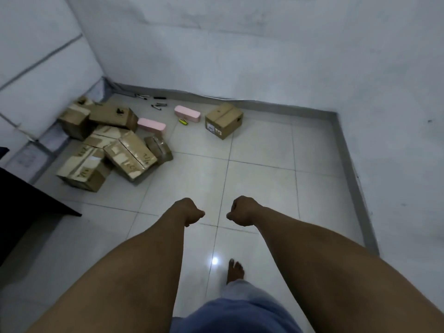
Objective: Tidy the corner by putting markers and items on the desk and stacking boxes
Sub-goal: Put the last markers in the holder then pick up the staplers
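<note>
Both arms reach forward over the tiled floor (259,152), the left hand (191,212) and right hand (241,210) each curled into a fist that holds nothing. Well ahead in the corner lies a tumbled heap of boxes (110,143), with one box (223,120) apart to the right, two pink cases (187,113) between them, and markers (156,100) scattered by the wall. The dark desk (26,203) stands at the left edge.

floor (252,183) open ahead | boxes (115,145) crowd left corner — desk (28,205) flanks left
</note>
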